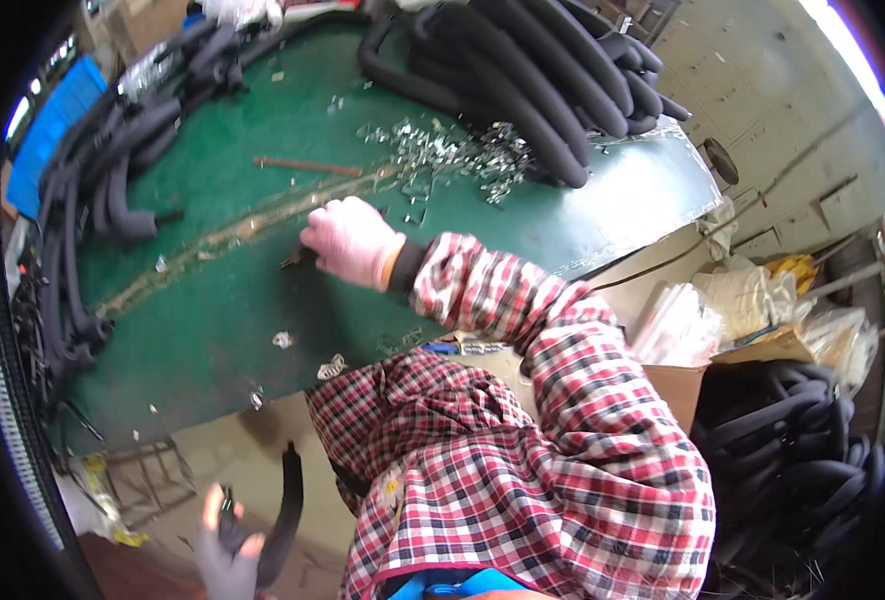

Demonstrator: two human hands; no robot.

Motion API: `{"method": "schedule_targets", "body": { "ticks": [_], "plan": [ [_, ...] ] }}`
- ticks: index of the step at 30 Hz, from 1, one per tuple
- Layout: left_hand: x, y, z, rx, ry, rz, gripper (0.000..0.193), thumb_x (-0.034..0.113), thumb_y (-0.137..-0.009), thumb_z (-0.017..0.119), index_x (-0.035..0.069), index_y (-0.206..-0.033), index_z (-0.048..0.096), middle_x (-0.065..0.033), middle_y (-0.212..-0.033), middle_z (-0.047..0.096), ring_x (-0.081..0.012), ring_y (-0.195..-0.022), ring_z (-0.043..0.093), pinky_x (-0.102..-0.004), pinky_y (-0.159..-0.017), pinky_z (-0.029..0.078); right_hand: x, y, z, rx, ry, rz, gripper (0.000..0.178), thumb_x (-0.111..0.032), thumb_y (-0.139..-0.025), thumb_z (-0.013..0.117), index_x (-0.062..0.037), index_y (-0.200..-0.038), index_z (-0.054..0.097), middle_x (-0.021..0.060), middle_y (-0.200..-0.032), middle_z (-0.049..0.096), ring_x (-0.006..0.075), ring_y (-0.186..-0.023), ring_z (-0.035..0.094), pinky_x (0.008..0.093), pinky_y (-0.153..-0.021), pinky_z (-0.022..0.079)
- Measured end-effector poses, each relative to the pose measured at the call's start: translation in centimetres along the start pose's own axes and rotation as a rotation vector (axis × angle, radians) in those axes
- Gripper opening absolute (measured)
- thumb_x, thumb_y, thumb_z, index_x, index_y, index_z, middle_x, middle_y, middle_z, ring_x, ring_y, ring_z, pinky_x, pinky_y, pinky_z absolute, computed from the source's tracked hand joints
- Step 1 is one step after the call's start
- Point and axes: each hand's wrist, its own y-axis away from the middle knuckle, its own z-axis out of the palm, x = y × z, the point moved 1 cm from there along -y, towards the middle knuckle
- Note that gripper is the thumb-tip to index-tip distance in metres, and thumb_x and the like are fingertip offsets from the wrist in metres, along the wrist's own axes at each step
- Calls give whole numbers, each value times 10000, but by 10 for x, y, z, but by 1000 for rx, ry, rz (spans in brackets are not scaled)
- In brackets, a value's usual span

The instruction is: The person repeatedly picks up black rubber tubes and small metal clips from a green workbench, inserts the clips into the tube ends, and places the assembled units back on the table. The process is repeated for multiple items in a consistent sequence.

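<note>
My right hand (353,242), in a pale pink glove, is over the middle of the green table (253,335). Its fingers are curled, and a small dark thing (301,259) sticks out beneath them; its kind is hidden. Low at the left, beside the table's near edge, my left hand (228,555) wears a grey glove with bare fingertips. Its fingers are closed around a short black foam tube (289,500), which stands up and bends slightly. Small shiny metal clips (443,150) lie loose in a heap beyond my right hand.
Long black foam tubes (513,75) are piled at the back right; more tubes (113,180) line the left edge. A rusty rod (308,166) lies on the table. At the right stand a cardboard box (675,392) and a heap of black tubes (778,460). A blue crate (58,135) is far left.
</note>
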Motion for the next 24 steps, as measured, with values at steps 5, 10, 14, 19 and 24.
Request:
{"method": "schedule_targets", "body": {
  "ticks": [5,10,14,19,24],
  "plan": [
    [102,11,-103,-192,451,294,424,132,-894,767,-4,-1252,586,-234,-1158,584,-215,-791,610,-300,-726,514,-107,74,-36,218,-843,-208,548,-323,-703,781,-9,-1128,635,194,-1088,629,401,-1022,615,490,-874,525],
    [196,-92,-74,22,703,690,651,369,-936,665,41,-1426,389,-204,-1310,536,-221,-992,587,-331,-871,492,-157,107,-62,315,-526,-324,825,-228,-556,880,-68,-1275,507,97,-971,665,320,-1005,656,477,-1003,436],
    [221,-206,-21,254,879,671,886,586,-963,567,82,-1586,190,-177,-1486,472,-219,-1184,565,-357,-1014,466,-44,133,-162,387,-251,28,428,-173,-585,812,-105,-977,652,110,-686,631,358,-674,661,471,-650,522],
    [131,-275,11,224,302,433,481,258,-1024,555,34,-1444,489,-122,-1327,605,-195,-1091,650,-325,-949,499,97,123,-275,426,-26,285,481,-167,-696,795,-98,-1162,701,134,-1000,711,281,-879,708,360,-841,558],
    [-38,-332,29,524,356,86,326,86,-925,685,17,-1242,655,8,-1017,690,-74,-928,618,-255,-837,499,269,116,-303,317,-34,615,547,-251,-877,765,-14,-1348,623,128,-1172,730,166,-1079,667,319,-1000,482]
  ]
}}
